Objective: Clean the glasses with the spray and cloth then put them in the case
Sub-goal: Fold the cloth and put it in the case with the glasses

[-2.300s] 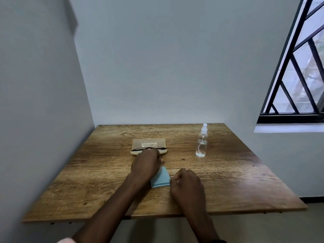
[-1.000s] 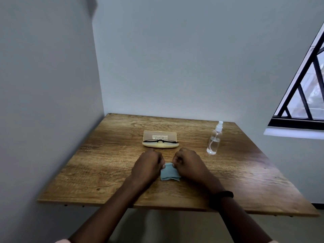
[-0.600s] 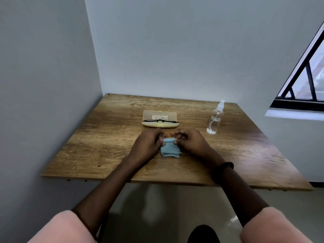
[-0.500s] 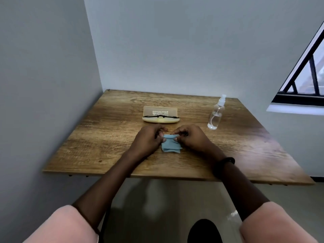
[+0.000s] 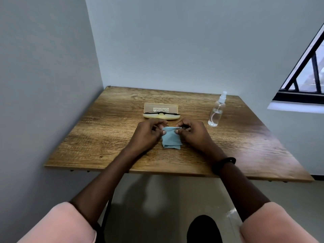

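Head view showed the left hand point(image 5: 149, 135) and right hand point(image 5: 193, 135) each pinching a top corner of the cloth point(image 5: 171, 140) between them; glasses point(image 5: 161, 113) rested on the case point(image 5: 161, 107) just beyond; unfolding gently, fully, seemed wisest.

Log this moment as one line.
left hand: pinches cloth | right hand: pinches cloth | glasses: on open case | spray bottle: upright, untouched

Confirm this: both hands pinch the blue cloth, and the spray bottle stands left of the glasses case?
One slip: the head view shows the spray bottle right of the glasses case. The left hand and right hand do pinch the blue cloth.
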